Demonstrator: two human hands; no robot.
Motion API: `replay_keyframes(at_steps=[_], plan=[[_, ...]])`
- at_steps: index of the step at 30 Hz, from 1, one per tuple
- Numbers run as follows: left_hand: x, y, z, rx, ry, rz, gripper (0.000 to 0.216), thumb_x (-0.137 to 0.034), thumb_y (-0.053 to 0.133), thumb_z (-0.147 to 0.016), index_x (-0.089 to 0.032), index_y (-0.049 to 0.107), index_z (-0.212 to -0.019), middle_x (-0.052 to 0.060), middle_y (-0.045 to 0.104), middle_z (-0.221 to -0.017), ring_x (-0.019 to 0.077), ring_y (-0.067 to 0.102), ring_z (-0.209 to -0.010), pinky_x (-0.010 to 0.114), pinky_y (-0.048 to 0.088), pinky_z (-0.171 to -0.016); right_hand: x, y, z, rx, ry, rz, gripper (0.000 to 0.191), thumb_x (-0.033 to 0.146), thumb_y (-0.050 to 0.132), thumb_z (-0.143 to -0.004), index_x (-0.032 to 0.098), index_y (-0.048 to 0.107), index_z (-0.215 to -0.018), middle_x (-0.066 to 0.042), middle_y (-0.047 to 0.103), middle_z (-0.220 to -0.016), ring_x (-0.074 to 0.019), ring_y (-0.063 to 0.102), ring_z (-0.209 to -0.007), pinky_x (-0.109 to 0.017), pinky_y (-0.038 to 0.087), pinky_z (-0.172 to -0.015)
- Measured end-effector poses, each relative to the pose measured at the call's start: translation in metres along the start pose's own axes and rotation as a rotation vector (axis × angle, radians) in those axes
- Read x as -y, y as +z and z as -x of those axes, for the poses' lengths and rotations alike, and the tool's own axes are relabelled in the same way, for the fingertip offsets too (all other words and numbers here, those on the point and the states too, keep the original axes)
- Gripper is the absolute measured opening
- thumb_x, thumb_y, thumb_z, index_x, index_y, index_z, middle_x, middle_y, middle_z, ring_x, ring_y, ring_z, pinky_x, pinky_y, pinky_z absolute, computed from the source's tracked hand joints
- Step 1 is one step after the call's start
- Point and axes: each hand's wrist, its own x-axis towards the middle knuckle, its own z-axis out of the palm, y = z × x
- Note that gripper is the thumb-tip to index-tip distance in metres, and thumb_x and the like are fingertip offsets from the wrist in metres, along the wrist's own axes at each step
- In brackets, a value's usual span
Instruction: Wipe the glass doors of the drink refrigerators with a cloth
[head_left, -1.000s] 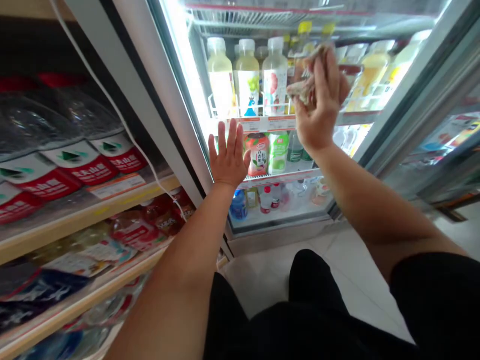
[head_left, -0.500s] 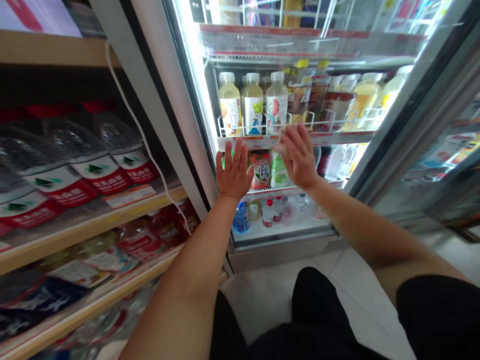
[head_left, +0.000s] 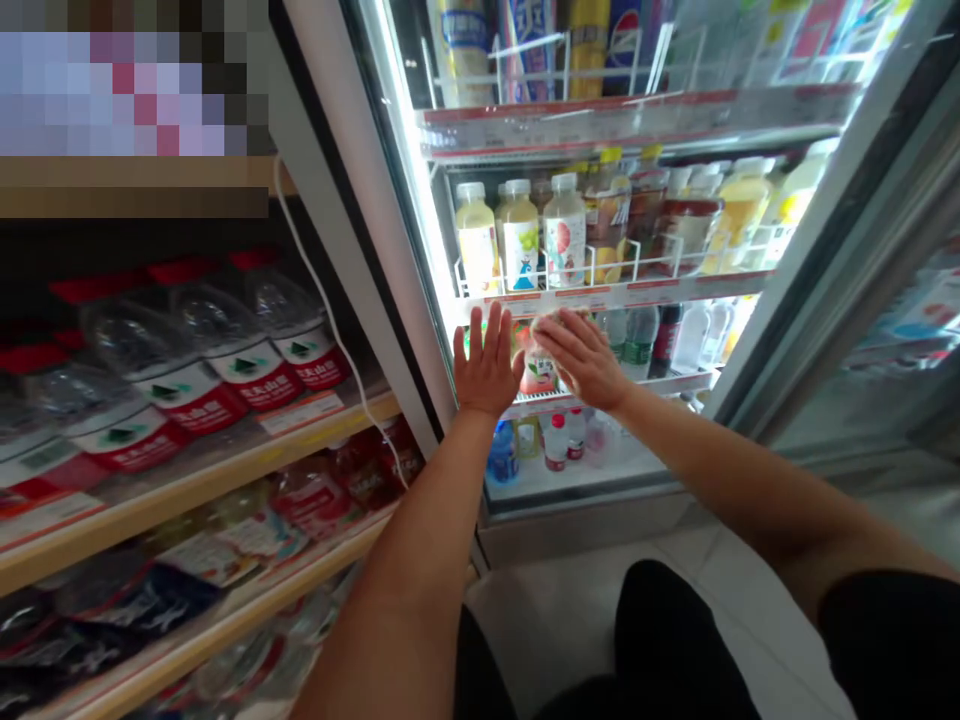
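My left hand is raised flat, fingers spread, in front of the lit drinks cooler, seemingly resting against its glass door. To its right, my right hand lies flat and slanted, fingers together over a pale crumpled cloth that shows only at the fingertips. Most of the cloth is hidden under the hand. Behind the hands stand a pale juice bottle and a bottle with a pink fruit label. Lower down, a pink-labelled drink pack is partly covered by my right hand.
Red-capped water bottles fill a wooden-edged shelf at left. A white cable hangs in front of it. The grey door frame slants along the cooler's right side. My knees are below, above a tiled floor.
My right hand has moved left and down across the cooler front, closer to my left hand. The left hand stays flat with fingers spread. The whole view has shifted slightly.
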Motion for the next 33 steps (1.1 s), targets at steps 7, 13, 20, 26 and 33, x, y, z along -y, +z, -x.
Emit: replay_keyframes(at_steps=[7,13,20,26,33], plan=[[-0.002,-0.001,0.000,0.029,-0.010,-0.007,0.060,-0.036,0.044,-0.100,-0.013,0.031,-0.155,0.013,0.029,-0.160,0.0244,0.000,-0.152,0.051,0.001,-0.126,-0.024,-0.018,-0.040,-0.135,0.125,-0.036,0.055,0.021,0.035,-0.103,0.030,0.027,-0.156,0.004,0.037,-0.158,-0.0206,0.020,-0.152,-0.045,0.025,-0.126],[-0.001,-0.001,0.001,0.004,0.000,-0.017,0.061,-0.036,0.045,-0.100,-0.013,0.031,-0.155,0.013,0.029,-0.160,0.0238,0.000,-0.152,0.051,0.002,-0.126,-0.001,-0.003,-0.007,-0.080,0.000,-0.046,0.063,0.016,0.041,-0.099,0.029,0.022,-0.158,0.000,0.043,-0.155,-0.0195,0.023,-0.151,-0.043,0.025,-0.126],[0.000,-0.002,0.001,-0.019,0.020,-0.083,0.060,-0.037,0.043,-0.101,-0.012,0.031,-0.155,0.013,0.031,-0.159,0.0229,0.000,-0.152,0.049,0.000,-0.126,-0.018,-0.015,-0.030,-0.156,0.091,-0.078,0.062,0.016,0.039,-0.101,0.033,0.022,-0.158,0.002,0.039,-0.157,-0.0215,0.025,-0.150,-0.046,0.026,-0.125],[0.001,-0.002,0.001,-0.019,0.014,-0.035,0.061,-0.037,0.044,-0.101,-0.013,0.030,-0.155,0.013,0.033,-0.158,0.0224,0.003,-0.152,0.048,0.001,-0.127,0.003,0.005,-0.002,-0.145,0.030,-0.105,0.062,0.014,0.041,-0.099,0.027,0.025,-0.157,-0.003,0.044,-0.153,-0.0217,0.021,-0.151,-0.046,0.025,-0.125],[0.005,-0.002,-0.001,-0.112,0.045,-0.033,0.059,-0.038,0.045,-0.101,-0.013,0.034,-0.153,0.016,0.035,-0.156,0.0226,0.006,-0.152,0.047,0.005,-0.126,0.024,0.014,0.016,0.143,-0.045,-0.205,0.052,0.016,0.040,-0.099,0.022,0.043,-0.150,-0.004,0.044,-0.153,-0.0190,0.023,-0.151,-0.046,0.023,-0.126]])
